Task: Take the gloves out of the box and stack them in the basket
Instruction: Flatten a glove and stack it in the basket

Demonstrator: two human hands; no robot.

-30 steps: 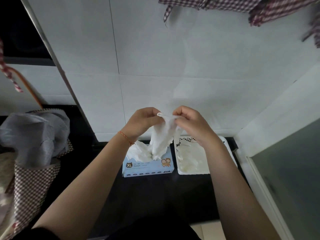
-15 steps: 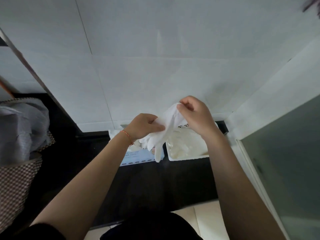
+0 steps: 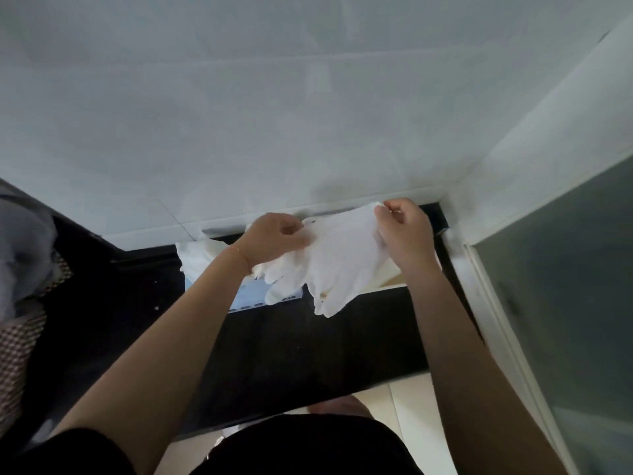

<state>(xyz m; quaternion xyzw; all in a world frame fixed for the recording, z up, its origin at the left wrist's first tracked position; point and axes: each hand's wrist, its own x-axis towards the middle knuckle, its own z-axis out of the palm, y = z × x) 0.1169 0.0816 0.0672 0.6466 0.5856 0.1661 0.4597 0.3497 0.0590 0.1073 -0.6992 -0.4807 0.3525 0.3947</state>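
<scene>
While the left hand (image 3: 277,240) and right hand (image 3: 404,231), held apart, pinch opposite cuff edges of a white glove (image 3: 342,262) spread above the basket (image 3: 394,281), more gloves (image 3: 197,253) protrude from the box (image 3: 246,296), suggesting stacking remains unfinished.

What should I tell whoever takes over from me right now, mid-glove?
Left hand: pinching the cuff end of the white glove.
Right hand: pinching the glove's other cuff corner; the glove hangs spread between both hands, fingers down.
Glove box: on the dark counter under the left wrist, more gloves poking out.
Basket: right of the box, mostly hidden by the glove.
Done: this glove is out of the box.
Left: lay it in the basket, then pull the next.
</scene>
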